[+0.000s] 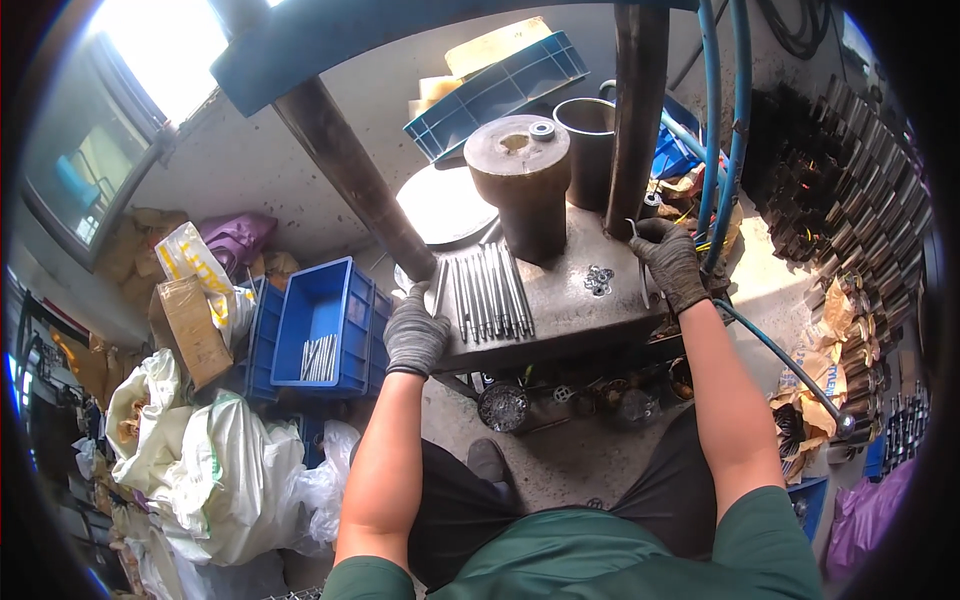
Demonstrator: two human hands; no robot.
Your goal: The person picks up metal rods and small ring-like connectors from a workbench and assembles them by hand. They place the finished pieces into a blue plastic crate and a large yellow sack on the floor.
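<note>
Both hands wear grey work gloves. My left hand [415, 330] rests at the left edge of a steel press table [575, 305] and pinches one thin metal rod [441, 288] standing apart from a row of several metal rods [490, 290] lying side by side. My right hand [668, 260] is closed on a small bent wire hook [634, 230] at the table's right side, next to a dark vertical press column [636, 110]. A brown steel cylinder die [525, 185] with a small ring on top stands just behind the rods. A few small washers [598, 280] lie between my hands.
A blue plastic bin [325, 325] holding more rods sits on the floor at left, beside white sacks [215, 465] and cardboard. Blue hoses [715, 120] hang at right near racks of steel bars [860, 200]. A blue crate [500, 90] and a metal cup [588, 140] stand behind the die.
</note>
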